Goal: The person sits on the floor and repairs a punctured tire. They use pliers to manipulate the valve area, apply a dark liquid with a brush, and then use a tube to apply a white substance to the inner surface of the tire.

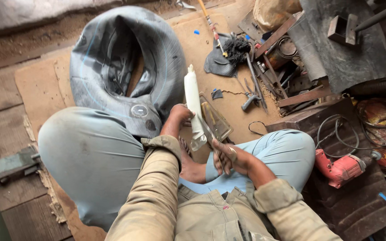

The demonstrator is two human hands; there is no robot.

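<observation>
Seated on the floor just beside the slumped inner tube (126,67). Left hand (178,117) clenched around a white tube of adhesive (194,105), right hand (229,157) gripping a thin blade (207,133) at its lower end. Likely cutting it open; steady pressure needed next.

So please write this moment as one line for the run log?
left hand: grips white tube | right hand: holds thin tool, kind unclear, at tube's lower end | inner tube: on floor beyond knee | red drill: at right
</observation>
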